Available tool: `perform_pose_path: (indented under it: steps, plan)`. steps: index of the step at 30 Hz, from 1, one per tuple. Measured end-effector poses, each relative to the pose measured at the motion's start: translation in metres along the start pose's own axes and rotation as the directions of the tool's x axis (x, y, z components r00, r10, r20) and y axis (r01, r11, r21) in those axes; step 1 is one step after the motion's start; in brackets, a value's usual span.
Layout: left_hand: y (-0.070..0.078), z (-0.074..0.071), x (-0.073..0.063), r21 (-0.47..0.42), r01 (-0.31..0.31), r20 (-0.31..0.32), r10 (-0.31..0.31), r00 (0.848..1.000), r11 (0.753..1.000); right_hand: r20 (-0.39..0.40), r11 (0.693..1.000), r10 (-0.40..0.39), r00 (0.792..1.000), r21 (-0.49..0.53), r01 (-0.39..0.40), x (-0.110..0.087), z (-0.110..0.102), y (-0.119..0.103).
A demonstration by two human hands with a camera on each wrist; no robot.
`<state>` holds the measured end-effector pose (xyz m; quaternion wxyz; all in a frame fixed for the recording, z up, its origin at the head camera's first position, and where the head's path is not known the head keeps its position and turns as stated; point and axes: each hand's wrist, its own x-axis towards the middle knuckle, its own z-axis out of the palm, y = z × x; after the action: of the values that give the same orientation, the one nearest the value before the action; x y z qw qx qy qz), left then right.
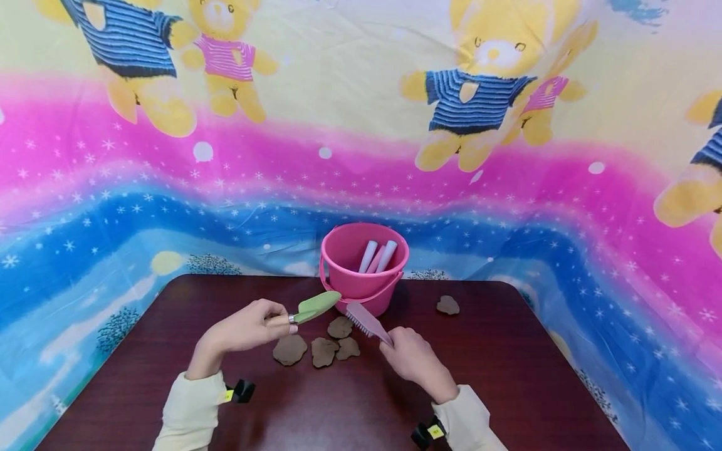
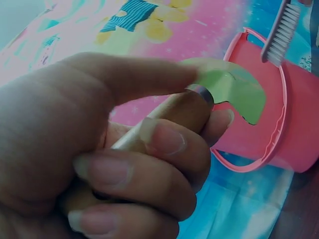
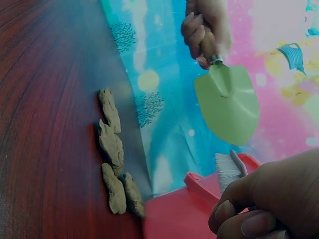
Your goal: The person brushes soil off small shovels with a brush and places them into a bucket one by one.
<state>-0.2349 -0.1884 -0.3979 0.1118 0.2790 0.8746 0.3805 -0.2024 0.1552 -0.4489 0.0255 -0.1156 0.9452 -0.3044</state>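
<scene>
My left hand (image 1: 248, 329) grips the wooden handle of a small trowel (image 1: 317, 306), its green blade pointing right toward the bucket. In the left wrist view, the fingers wrap that handle and the thumb lies along it. A pale mauve brush (image 1: 366, 321) with white bristles is held in my right hand (image 1: 416, 357), its head tilted up to the left. In the right wrist view, the bristles (image 3: 228, 170) stand just below the trowel blade (image 3: 229, 104). Several flat brown clay pieces (image 1: 324, 352) lie on the table beneath the two tools.
A pink bucket (image 1: 365, 285) stands at the table's back edge, with white and pink handles (image 1: 376, 257) sticking up inside. One more clay piece (image 1: 448, 305) lies at the back right of the dark wooden table (image 1: 485, 351). Behind hangs a bear-printed cloth (image 1: 338, 125).
</scene>
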Motion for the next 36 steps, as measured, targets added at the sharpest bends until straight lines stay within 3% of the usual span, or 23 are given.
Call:
perform_pose_path:
  steps: [6, 13, 25, 36]
  plan:
    - [-0.001, 0.001, 0.001, -0.02, -0.022, -0.02, 0.022, 1.0, 1.0, -0.01, 1.0, 0.004, 1.0, 0.016, -0.004, -0.001, -0.005, -0.001]
    - [-0.002, 0.005, 0.003, -0.106, -0.015, 0.026, 0.018, 0.999, 0.994, -0.02, 1.0, -0.001, 1.0, 0.016, 0.001, -0.002, -0.007, -0.002]
    - [0.0, 0.016, 0.014, 0.036, -0.064, 0.041, 0.063, 0.997, 0.997, -0.019, 0.999, 0.004, 1.0, 0.036, -0.003, -0.002, -0.01, -0.009]
    - [0.008, 0.038, 0.029, 0.057, -0.126, 0.056, 0.123, 0.991, 0.99, 0.007, 0.997, -0.055, 0.998, 0.055, 0.055, -0.004, -0.003, -0.018]
